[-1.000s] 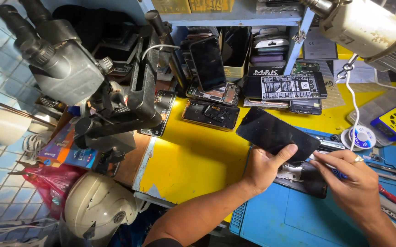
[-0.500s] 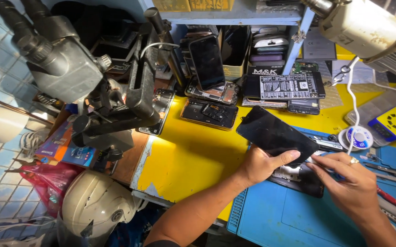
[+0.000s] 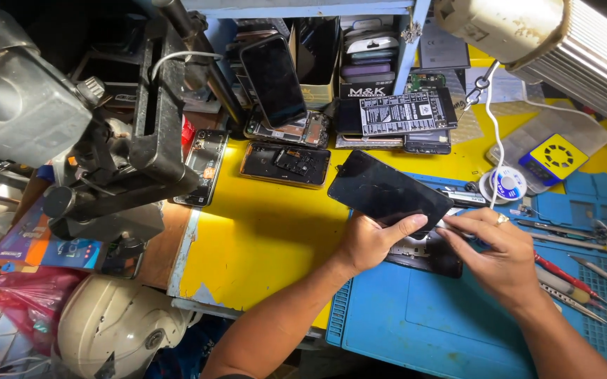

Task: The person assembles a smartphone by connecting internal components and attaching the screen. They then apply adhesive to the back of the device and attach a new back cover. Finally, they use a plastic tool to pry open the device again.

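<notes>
The left hand [image 3: 368,242] is tilting a glossy black screen [image 3: 387,193], fingers pinching its near edge; right hand [image 3: 503,253] fingers are curling over the phone body [image 3: 426,254] on the cluttered yellow counter [image 3: 261,238].

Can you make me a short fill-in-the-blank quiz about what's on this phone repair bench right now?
1. The left hand lifts a black phone screen panel off an opened ____.
2. The right hand works over a silicone repair mat coloured ____.
3. The bare tabletop beside the mat is painted ____.
4. At the lower left lies a cream-white ____.

Missing words: phone; blue; yellow; helmet
</notes>
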